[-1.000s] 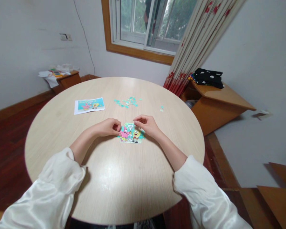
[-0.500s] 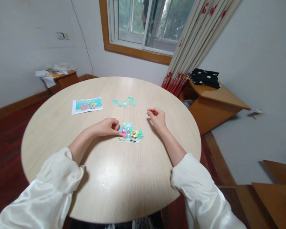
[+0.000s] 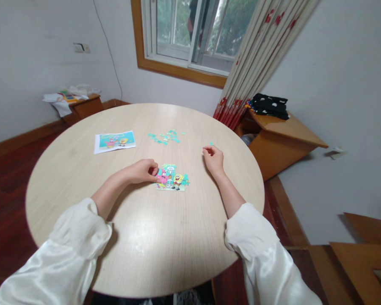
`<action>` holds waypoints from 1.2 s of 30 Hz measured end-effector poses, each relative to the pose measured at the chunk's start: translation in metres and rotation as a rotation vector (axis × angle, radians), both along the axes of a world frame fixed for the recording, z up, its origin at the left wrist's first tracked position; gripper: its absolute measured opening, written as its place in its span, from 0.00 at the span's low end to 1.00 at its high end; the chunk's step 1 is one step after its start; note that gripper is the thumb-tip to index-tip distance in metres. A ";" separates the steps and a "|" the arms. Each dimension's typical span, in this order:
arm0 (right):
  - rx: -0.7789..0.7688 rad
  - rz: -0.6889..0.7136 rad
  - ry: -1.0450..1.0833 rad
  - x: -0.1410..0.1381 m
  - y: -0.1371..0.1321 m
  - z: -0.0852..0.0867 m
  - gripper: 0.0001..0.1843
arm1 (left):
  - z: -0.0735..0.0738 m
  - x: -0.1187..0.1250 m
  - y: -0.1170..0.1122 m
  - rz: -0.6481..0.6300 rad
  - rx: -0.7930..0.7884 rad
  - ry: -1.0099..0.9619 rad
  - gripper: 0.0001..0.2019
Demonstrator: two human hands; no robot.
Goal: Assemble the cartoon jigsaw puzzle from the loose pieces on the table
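Note:
A partly joined jigsaw puzzle [image 3: 174, 178] lies flat on the round table, showing a pink, a pale and a yellow cartoon figure. At its left edge is my left hand [image 3: 145, 170], fingers curled and thumb touching the puzzle. My right hand [image 3: 214, 160] hovers over the table to the right, thumb and fingertips pinched together; anything between them is too small to make out. Just beyond its knuckles lies a single turquoise puzzle piece [image 3: 211, 143]. Several loose puzzle pieces [image 3: 165, 137] are scattered farther back.
A printed reference picture [image 3: 114, 142] lies on the pale round table [image 3: 152, 237], left of the loose pieces. Behind the table on the right, a wooden cabinet [image 3: 279, 142] carries black patterned cloth [image 3: 270, 106]. Papers [image 3: 59, 101] sit on a low stand at the left.
My right hand has moved a little to the right, toward the single piece. My left hand stays at the puzzle's left edge. The whole view has shifted slightly.

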State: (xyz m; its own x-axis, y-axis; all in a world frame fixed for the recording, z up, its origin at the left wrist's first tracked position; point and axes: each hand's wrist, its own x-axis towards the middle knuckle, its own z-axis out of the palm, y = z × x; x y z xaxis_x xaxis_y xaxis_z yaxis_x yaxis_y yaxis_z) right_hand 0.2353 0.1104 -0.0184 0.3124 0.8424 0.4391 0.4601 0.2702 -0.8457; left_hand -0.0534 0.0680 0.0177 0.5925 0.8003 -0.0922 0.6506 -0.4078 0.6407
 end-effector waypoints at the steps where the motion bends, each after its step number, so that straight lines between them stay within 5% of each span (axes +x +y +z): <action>1: 0.005 -0.004 -0.012 0.000 0.000 0.000 0.07 | -0.001 0.000 0.000 0.000 0.002 0.001 0.18; 19: -0.017 0.011 -0.077 0.004 0.002 -0.002 0.09 | -0.001 -0.001 -0.002 0.004 -0.030 -0.017 0.14; 26: -0.003 0.002 -0.073 0.004 0.003 -0.002 0.09 | -0.005 -0.002 0.001 0.026 -0.079 -0.194 0.16; 36: 0.013 -0.041 -0.085 0.011 0.004 0.001 0.09 | -0.012 0.005 0.002 0.138 0.116 -0.313 0.12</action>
